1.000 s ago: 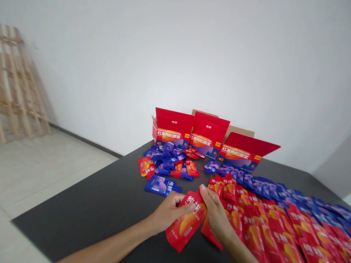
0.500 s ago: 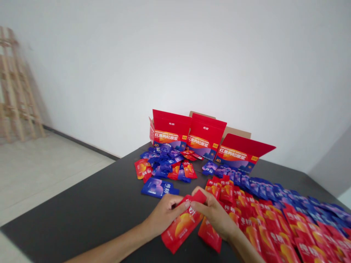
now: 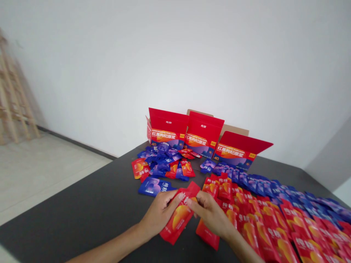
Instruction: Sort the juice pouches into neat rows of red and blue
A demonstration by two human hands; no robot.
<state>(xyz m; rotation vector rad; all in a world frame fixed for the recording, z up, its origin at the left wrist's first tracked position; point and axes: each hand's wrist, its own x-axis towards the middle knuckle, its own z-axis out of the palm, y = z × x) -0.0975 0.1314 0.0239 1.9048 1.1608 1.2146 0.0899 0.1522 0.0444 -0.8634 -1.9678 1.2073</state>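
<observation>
Between my two hands is a red pouch (image 3: 179, 217) with orange fruit printed on it, tilted and lifted above the dark table. My left hand (image 3: 160, 212) grips its left edge, the thumb lying across the front. On the other side my right hand (image 3: 210, 212) pinches the pouch's right edge with thumb and curled fingers. Another red pouch (image 3: 207, 235) lies under my right hand, partly covered by it. Just beyond my left hand a blue pouch (image 3: 153, 186) lies flat.
Three open red cartons (image 3: 168, 137) stand at the back near the wall. A mixed heap of blue and red pouches (image 3: 161, 159) lies before them. To the right, red pouches (image 3: 267, 213) and blue pouches (image 3: 255, 184) lie in overlapping rows on the black table (image 3: 90, 208).
My right hand has slid down a little along the pouch's edge, so more of its top shows. The pouch stays in both hands. The view has shifted slightly.
</observation>
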